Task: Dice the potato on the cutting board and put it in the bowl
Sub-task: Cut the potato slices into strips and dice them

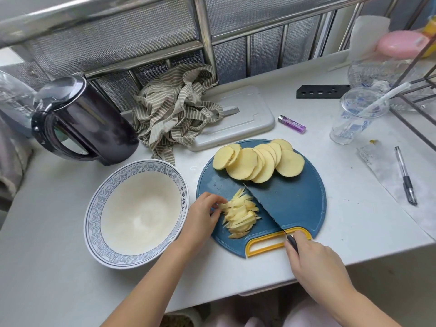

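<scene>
A round blue cutting board with a yellow handle lies on the white counter. Several round potato slices fan out along its far edge. A pile of thin potato strips sits at the board's near left. My left hand pinches the left end of that pile with curled fingers. My right hand grips the dark handle of a knife, whose thin blade lies just right of the strips, tip pointing away. An empty white bowl with a blue patterned rim stands left of the board.
A dark electric kettle stands at the far left, with a striped cloth and a grey board behind the cutting board. A purple lighter, a clear plastic cup and a pen lie to the right. The counter's front edge runs near my arms.
</scene>
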